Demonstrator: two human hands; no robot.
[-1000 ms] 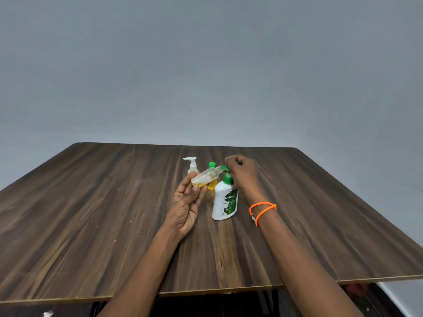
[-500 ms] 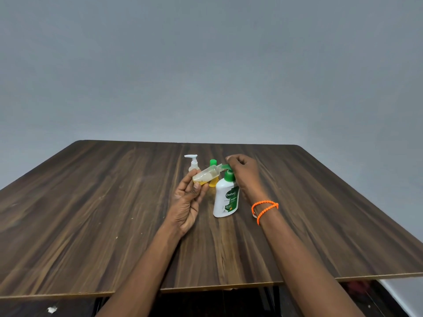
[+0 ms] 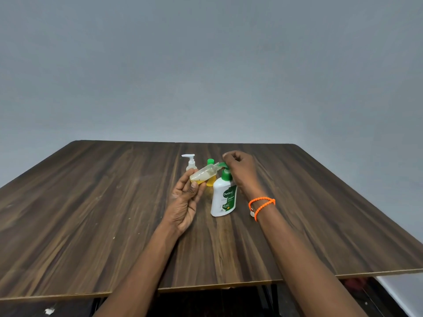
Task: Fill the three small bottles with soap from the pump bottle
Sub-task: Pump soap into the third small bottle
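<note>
Soap half-fills tilted clear bottle (image 3: 203, 174) in left fingers (image 3: 194, 188); right fingers (image 3: 231, 157) press pump bottle (image 3: 223, 197).

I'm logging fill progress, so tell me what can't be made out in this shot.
- Pump head, head view: covered by the right hand on the pump bottle.
- Tilted small bottle: mouth too small to confirm soap flow.
- Yellow bottle: mostly hidden behind it.
- Bracelet: hides a small white object.
</note>
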